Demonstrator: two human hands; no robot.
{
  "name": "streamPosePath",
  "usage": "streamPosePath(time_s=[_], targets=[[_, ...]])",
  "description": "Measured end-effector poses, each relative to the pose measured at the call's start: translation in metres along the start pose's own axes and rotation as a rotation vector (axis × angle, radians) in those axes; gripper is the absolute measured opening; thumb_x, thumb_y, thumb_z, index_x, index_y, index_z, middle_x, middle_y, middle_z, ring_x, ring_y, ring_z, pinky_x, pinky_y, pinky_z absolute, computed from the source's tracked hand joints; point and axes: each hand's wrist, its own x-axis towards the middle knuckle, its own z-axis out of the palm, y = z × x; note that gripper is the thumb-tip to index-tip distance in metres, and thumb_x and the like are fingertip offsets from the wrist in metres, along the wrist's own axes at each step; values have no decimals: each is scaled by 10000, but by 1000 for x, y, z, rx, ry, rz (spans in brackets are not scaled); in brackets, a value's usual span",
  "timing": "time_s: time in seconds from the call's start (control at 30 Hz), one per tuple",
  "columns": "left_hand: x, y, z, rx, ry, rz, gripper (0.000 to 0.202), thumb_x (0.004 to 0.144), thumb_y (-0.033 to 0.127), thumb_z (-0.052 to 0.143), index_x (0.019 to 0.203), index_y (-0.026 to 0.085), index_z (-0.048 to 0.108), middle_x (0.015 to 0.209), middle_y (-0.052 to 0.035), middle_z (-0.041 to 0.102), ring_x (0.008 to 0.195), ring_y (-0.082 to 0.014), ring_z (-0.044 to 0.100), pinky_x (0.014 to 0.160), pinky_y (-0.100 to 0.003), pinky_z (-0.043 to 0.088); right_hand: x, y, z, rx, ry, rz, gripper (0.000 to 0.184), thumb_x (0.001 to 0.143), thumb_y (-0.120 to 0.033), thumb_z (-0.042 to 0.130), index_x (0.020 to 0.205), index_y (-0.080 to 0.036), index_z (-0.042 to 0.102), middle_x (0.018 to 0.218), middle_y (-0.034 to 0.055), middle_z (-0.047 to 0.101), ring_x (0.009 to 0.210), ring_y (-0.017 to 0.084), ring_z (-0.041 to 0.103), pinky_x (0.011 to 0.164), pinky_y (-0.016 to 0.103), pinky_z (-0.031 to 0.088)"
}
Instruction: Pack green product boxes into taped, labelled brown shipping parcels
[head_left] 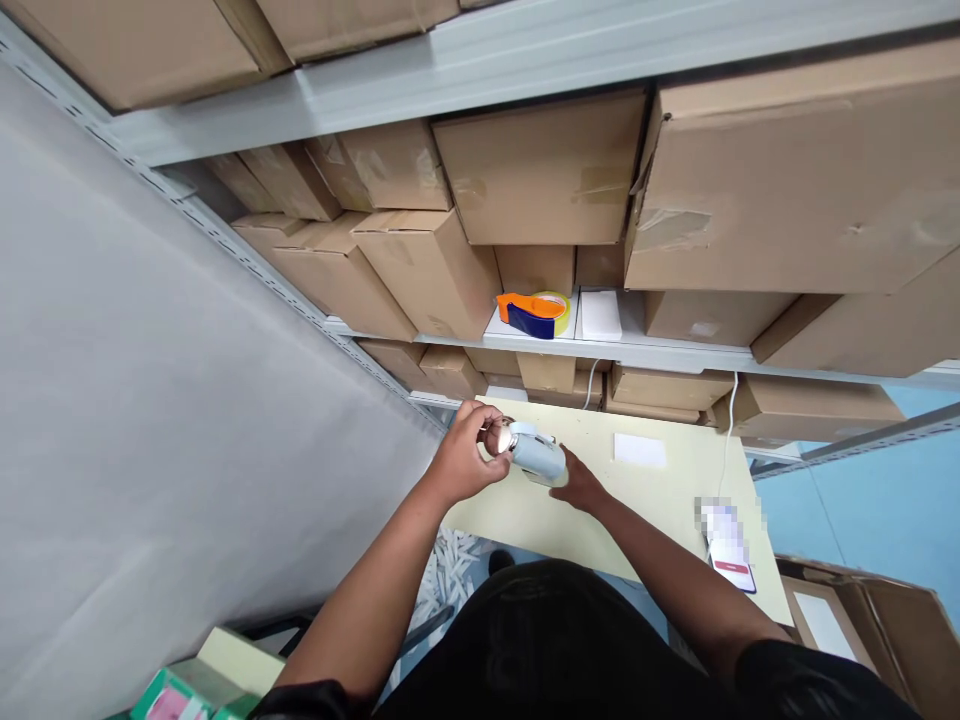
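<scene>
Pale grey plastic marks the small device (pixel 537 455) that both hands hold just above the near left part of the cream table (pixel 675 480). The left hand (pixel 466 458) curls its fingers around the shiny, glinting end of the device, pinching or turning something there; what exactly sits under the fingertips is too small to tell. The right hand (pixel 579 487) cups the body from below and behind, closed on it as a steady support. To do this well, the right hand should probably keep the body still and low over the table while the left works with light, controlled fingertip pressure, so that any small part stays in hand and does not drop to the floor. On the table lie a white slip of paper (pixel 639 450) and, near the right edge, a phone (pixel 729 550) with a white cable (pixel 726 440) running up to the shelves. On the shelf (pixel 675 352) behind the table sit an orange and blue tape dispenser (pixel 534 313) and a small white box (pixel 601 314), among stacked cardboard cartons (pixel 787 190). An open carton (pixel 862 610) stands at lower right.
</scene>
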Motion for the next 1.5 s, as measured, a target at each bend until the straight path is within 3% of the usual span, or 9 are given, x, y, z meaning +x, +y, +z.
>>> streamPosePath(time_s=[0.17,0.4,0.53,0.73,0.93,1.07,1.23,1.37,1.5], targets=[[-7,-23,-18,-219,-68,75,397,709,222,675,1097,225,596,1044,-19,505,732,-103,523,678,-252,518,-55,-27,-30,267,200,226,462,862,-464,624,1252,-222,673,1261,140,709,1216,338,650,1077,535,481],[-4,-62,-10,-674,-147,49,549,752,523,738,1182,197,641,1185,-104,583,1079,-245,623,953,-363,521,-101,-146,10,996,-292,154,735,850,-797,514,1301,-220,579,1081,145,728,801,289,737,697,417,567],[-25,-74,12,-932,-41,-170,655,846,588,693,1377,252,509,1431,-129,528,1199,-270,600,941,-378,528,-98,-179,44,1064,-20,19,597,796,-639,750,1210,-250,565,1061,74,682,821,233,671,726,363,528],[-53,-69,22,-1032,-25,-297,607,719,421,853,1195,202,548,1155,-94,691,1035,-242,667,904,-354,521,-89,-198,86,735,451,-54,693,596,-466,950,1120,-278,537,1034,5,601,948,221,573,809,327,493],[-48,-63,-6,-1240,-168,-285,507,846,452,604,1276,190,548,1078,-97,742,900,-249,698,788,-371,547,-109,-229,104,1120,121,-23,488,798,-556,780,1129,-236,619,1104,84,681,981,270,672,880,453,539],[-53,-58,-14,-1157,-276,-174,540,893,530,595,1315,197,544,1089,-94,737,851,-229,689,739,-341,540,-115,-239,110,1038,248,-55,466,776,-488,833,1107,-225,636,1056,70,695,936,243,666,869,428,539],[-61,-60,-12,-962,-156,-183,609,767,510,817,1227,207,559,1057,-70,720,913,-226,689,787,-326,541,-109,-234,116,772,513,-95,553,621,-481,942,959,-252,569,858,-10,622,802,190,585,753,335,509],[-59,-58,-11,-1149,-174,-281,573,780,522,784,1185,198,540,1103,-105,722,911,-252,716,781,-376,569,-113,-243,112,858,313,-78,519,765,-580,811,1102,-244,605,1024,46,656,922,228,629,809,375,524],[-53,-51,-12,-1181,-269,-158,580,823,547,735,1242,200,534,1156,-122,716,962,-264,717,803,-384,575,-116,-249,100,900,164,-53,574,778,-558,800,1190,-215,592,1061,78,676,946,252,656,864,429,526]])
